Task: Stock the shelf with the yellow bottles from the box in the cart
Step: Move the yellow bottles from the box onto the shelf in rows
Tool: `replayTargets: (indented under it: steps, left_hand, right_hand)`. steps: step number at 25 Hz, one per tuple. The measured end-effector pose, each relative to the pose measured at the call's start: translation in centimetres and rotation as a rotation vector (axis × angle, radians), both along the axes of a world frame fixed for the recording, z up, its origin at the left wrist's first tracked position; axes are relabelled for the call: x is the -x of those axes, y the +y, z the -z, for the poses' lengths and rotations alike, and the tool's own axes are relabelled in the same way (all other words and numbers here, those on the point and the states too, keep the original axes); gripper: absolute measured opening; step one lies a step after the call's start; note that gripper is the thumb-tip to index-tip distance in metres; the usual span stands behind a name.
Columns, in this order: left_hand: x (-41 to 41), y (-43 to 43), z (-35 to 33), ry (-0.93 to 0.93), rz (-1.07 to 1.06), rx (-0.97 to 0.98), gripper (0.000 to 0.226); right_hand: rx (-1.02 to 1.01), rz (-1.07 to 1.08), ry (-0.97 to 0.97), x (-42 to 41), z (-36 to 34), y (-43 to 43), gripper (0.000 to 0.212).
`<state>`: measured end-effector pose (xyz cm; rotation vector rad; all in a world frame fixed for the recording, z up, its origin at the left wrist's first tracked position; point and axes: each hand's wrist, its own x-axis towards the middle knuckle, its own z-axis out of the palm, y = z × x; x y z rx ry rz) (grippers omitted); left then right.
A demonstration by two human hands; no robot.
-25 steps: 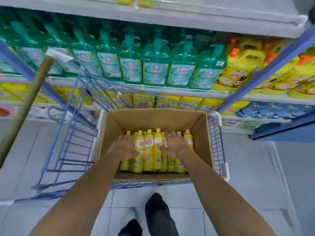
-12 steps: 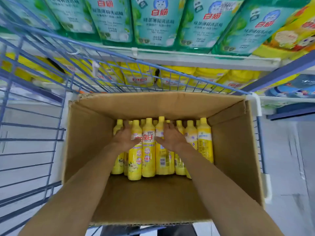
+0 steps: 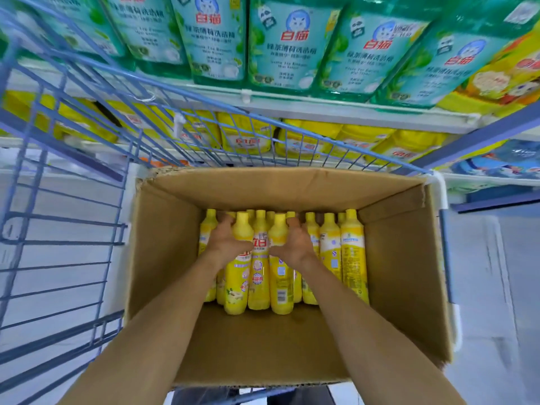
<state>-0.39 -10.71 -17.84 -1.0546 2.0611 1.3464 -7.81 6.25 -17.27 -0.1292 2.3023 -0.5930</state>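
An open cardboard box (image 3: 166, 258) sits in the blue wire cart (image 3: 64, 244). Several yellow bottles (image 3: 352, 252) stand packed at the box's far end. My left hand (image 3: 226, 244) grips a yellow bottle (image 3: 238, 285) left of centre, thumb across its front. My right hand (image 3: 295, 245) grips another yellow bottle (image 3: 280, 287) right of centre, fingers curled behind its neck. Both held bottles rise slightly above their neighbours. The near half of the box floor is bare cardboard.
Beyond the cart, a shelf (image 3: 321, 112) carries teal refill pouches (image 3: 280, 45) on top and yellow bottles (image 3: 245, 135) on the level below. A blue shelf upright (image 3: 482, 135) runs at the right. Grey floor tiles lie to the right of the cart.
The camera has come closer over the box. Both hands have closed round a bottle each and the two bottles have risen a little out of the pack.
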Motion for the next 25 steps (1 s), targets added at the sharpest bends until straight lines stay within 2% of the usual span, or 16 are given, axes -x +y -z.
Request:
replayTargets:
  steps: [4,6,9,10,13,14,18,25]
  left_hand:
    - [-1.6,0.4,-7.0,0.16,0.064,-0.02,0.079]
    - [-1.0,-0.7,-12.0,0.198,0.081,0.041,0.078]
    - [1.6,-3.0,-20.4,0.343,0.061,0.082,0.077]
    - [2.8,-3.7,-23.3,0.381,0.085,0.111,0.081]
    - [5.5,-4.9,-34.2,0.546,0.161,0.199,0.103]
    - [6.1,-5.2,-37.6,0.622,0.181,0.22,0.101]
    - [7.5,-5.7,-48.7,0.825,0.181,0.275,0.06]
    - [11.3,-3.8,-61.4,1.079,0.184,0.35,0.048]
  right_hand:
    - [-0.002,-0.232,0.046,-0.4,-7.5,-0.7,0.1]
    - [0.028,-0.285,0.059,0.6,-13.5,-1.1,0.087]
    - [0.125,-0.339,0.112,3.0,-23.1,-1.7,0.049]
    - [0.142,-0.345,0.159,3.8,-26.2,-2.0,0.044]
    - [0.26,-0.346,0.34,5.6,-35.6,-2.9,0.055]
    - [0.275,-0.346,0.407,6.0,-38.7,-3.0,0.057]
    - [0.388,-0.278,0.604,8.0,-49.0,-2.5,0.06]
    - [0.516,-0.262,0.818,12.5,-60.2,-0.6,0.063]
